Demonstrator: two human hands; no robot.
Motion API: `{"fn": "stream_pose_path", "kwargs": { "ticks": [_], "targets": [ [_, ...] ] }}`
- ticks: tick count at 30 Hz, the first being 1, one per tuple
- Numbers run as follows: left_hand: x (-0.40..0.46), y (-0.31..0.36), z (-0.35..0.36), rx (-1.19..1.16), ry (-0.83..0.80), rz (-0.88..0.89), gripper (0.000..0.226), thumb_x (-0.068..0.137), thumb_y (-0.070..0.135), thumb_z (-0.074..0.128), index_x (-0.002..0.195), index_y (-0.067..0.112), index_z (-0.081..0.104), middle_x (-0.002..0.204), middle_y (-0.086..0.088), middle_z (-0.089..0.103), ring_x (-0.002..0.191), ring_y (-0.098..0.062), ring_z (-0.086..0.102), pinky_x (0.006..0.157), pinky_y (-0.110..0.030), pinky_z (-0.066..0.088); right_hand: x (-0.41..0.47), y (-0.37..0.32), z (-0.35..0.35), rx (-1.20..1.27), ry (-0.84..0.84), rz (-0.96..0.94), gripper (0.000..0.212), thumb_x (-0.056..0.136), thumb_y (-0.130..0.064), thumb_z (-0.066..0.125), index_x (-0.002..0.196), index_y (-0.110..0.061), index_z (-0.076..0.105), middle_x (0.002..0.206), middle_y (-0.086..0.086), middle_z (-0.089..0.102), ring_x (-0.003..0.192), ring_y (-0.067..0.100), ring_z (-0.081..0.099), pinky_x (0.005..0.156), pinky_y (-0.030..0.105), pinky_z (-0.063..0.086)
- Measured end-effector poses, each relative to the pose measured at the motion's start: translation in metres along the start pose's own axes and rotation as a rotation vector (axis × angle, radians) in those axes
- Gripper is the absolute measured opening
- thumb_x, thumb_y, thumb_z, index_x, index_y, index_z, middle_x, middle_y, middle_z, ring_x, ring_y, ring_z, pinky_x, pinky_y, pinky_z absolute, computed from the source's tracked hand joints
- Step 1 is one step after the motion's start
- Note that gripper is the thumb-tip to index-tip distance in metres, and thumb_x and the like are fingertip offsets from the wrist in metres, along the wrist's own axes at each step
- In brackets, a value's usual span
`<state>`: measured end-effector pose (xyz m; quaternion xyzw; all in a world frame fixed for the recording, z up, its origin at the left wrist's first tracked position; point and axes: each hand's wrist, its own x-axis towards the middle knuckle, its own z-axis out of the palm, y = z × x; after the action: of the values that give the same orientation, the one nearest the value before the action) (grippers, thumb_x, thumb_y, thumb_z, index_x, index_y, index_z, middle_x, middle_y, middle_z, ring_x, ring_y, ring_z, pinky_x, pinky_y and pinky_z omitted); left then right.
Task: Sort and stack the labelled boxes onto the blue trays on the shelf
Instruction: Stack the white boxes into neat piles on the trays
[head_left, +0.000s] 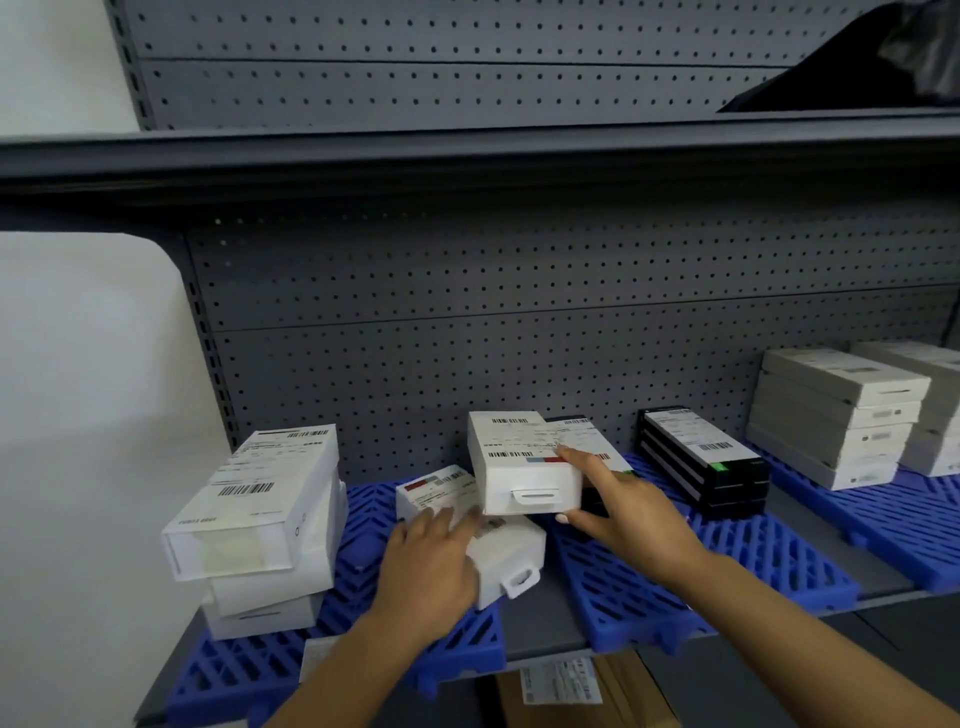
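Observation:
A white labelled box (519, 460) with a hang tab is held above the shelf by my right hand (628, 512), fingers on its right side and top. My left hand (431, 561) rests flat on another white labelled box (498, 551) lying on the left blue tray (363, 519). Behind the raised box, a black box with a white label (587, 434) sits on the middle blue tray (644, 587). On that tray's far right stands a stack of black boxes (701, 462). A stack of white boxes (260, 519) fills the left tray's left end.
Grey-white box stacks (836, 415) stand on a third blue tray (893, 514) at the right. A grey pegboard wall (467, 312) backs the shelf and an upper shelf (467, 150) hangs overhead. A cardboard box with a label (566, 686) lies below the shelf edge.

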<state>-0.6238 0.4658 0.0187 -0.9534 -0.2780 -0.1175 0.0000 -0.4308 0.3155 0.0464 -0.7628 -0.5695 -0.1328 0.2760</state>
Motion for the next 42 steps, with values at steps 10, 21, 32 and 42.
{"fn": "stream_pose_path", "kwargs": {
  "ticks": [10,21,32,42],
  "targets": [
    [0.001,-0.027,0.013,-0.059,-0.114,-0.010,0.076,0.088,0.064,0.040,0.149,0.036,0.006,0.160,0.001,0.003,0.145,-0.020,0.006,0.117,-0.046,0.013,-0.004,-0.008,0.012,-0.006,-0.068,-0.013,0.071,0.088,-0.044,0.059,0.145,-0.036,0.017,0.118,0.003,0.062,0.101,0.020,0.059,0.075,0.036,0.051],
    [-0.017,-0.045,0.017,-0.417,0.011,-0.043,0.070,0.095,0.025,0.050,0.151,0.024,0.008,0.153,0.001,0.027,0.136,-0.013,0.030,0.112,-0.029,0.029,0.017,-0.042,0.043,-0.016,-0.132,-0.066,0.068,0.089,-0.038,0.060,0.146,-0.032,0.023,0.119,0.006,0.059,0.099,0.023,0.057,0.075,0.031,0.045],
    [-0.015,-0.042,-0.005,-0.554,0.134,-0.029,0.084,0.091,0.031,0.060,0.145,0.047,-0.002,0.144,0.008,0.041,0.122,-0.008,0.047,0.097,-0.020,0.038,0.020,-0.039,0.066,0.174,-0.197,0.011,0.078,0.087,-0.039,0.063,0.141,-0.053,0.009,0.131,-0.001,0.057,0.112,0.018,0.058,0.087,0.032,0.051],
    [0.003,-0.052,-0.007,-0.469,0.101,-0.113,0.071,0.095,0.019,0.053,0.149,0.038,0.010,0.103,-0.002,0.059,0.086,-0.009,0.052,0.078,-0.018,0.041,0.031,-0.048,0.084,0.186,-0.228,0.023,0.082,0.091,-0.032,0.057,0.143,-0.050,-0.003,0.100,0.004,0.069,0.086,0.020,0.065,0.073,0.039,0.052]
  ]
}}
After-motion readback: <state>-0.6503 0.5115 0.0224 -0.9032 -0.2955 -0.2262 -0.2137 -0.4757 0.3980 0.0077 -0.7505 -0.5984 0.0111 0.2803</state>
